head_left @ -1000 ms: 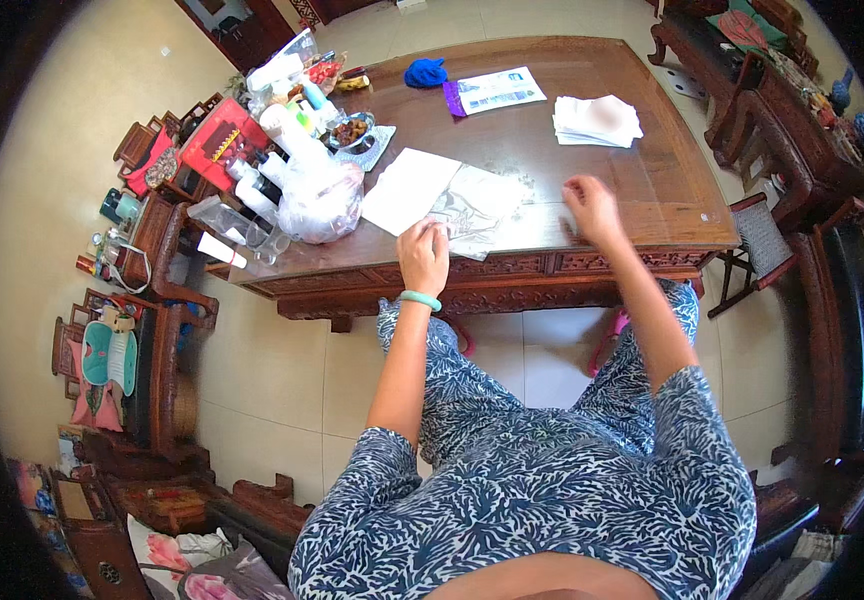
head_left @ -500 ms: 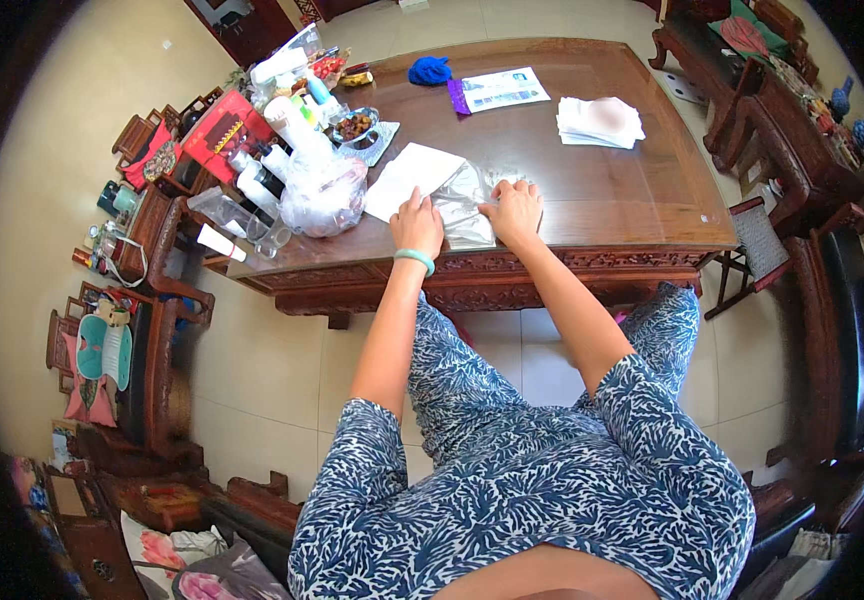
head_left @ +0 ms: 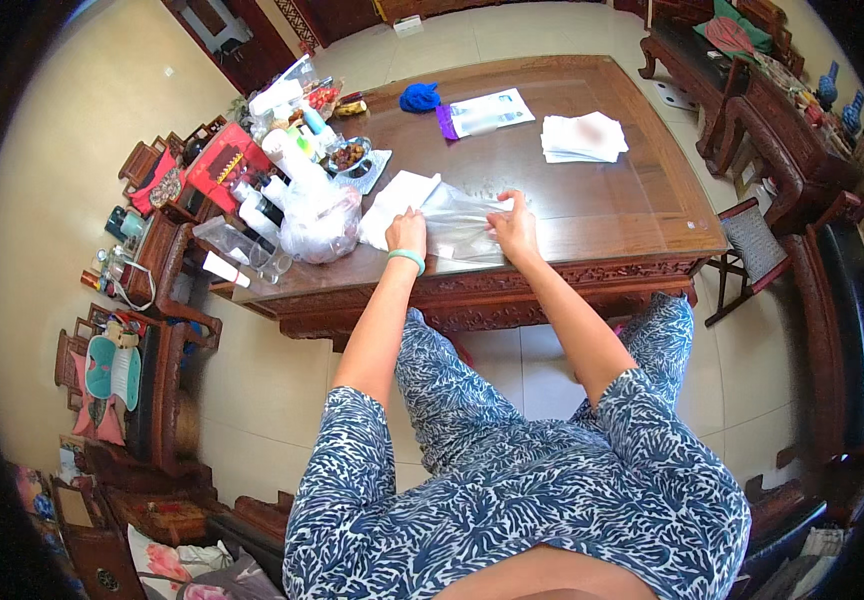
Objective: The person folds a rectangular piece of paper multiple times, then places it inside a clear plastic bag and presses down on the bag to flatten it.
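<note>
A clear plastic bag [head_left: 460, 222] is drawn out between my two hands at the table's near edge. My left hand [head_left: 407, 235], with a pale green bangle at the wrist, is closed at the bag's left end. There its fingers also press on a white paper-like sheet [head_left: 400, 192], and whether the sheet lies inside or under the bag is hard to tell. At the bag's right end, my right hand [head_left: 518, 230] pinches the plastic between thumb and fingers, some of them raised.
Bottles, a full translucent bag [head_left: 320, 215] and a glass bowl of brown pieces [head_left: 350, 156] crowd the table's left. Farther back lie a blue cloth bundle [head_left: 419, 97], a white-and-purple packet [head_left: 492, 112] and a white stack [head_left: 584, 138]. A stool [head_left: 752, 245] stands at the right.
The bag is pulled wider and flatter between my hands. My left hand has closed more tightly, and the white sheet beside it has shifted. The right hand's fingers have lifted from the tabletop.
</note>
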Available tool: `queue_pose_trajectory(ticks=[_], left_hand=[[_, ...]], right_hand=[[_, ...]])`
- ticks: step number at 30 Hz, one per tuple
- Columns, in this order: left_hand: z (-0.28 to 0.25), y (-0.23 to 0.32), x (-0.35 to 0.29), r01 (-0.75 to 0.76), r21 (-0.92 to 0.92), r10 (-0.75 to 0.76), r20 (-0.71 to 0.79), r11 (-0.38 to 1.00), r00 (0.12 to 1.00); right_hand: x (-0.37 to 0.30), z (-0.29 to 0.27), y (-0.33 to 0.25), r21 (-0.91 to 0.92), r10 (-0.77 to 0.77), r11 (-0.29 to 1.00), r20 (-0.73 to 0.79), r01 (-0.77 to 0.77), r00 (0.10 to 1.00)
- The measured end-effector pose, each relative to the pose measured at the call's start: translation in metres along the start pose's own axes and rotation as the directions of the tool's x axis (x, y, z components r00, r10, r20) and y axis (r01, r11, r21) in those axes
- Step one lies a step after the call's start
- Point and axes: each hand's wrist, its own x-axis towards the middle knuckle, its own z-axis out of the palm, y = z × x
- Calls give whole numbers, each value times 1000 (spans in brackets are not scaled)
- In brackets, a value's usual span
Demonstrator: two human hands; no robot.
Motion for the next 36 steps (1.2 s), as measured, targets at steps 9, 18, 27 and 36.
queue_pose_trajectory(ticks=[9, 18, 27, 36], left_hand=[[-54, 40, 8, 191, -175, -177, 93, 966, 980], [-92, 143, 38, -389, -810, 654, -9, 439, 756], [-147, 183, -42, 130, -992, 603, 101, -3, 791], [-158, 178, -127, -104, -920, 211, -24, 378, 977]], right_hand=[[3, -131, 10, -339, -134, 934, -48, 110, 990], [-36, -189, -64, -160, -356, 859, 498, 487, 791], [-98, -233, -114, -101, -225, 945, 487, 311, 844], [-143, -221, -17, 53, 8, 998, 335, -28, 942]])
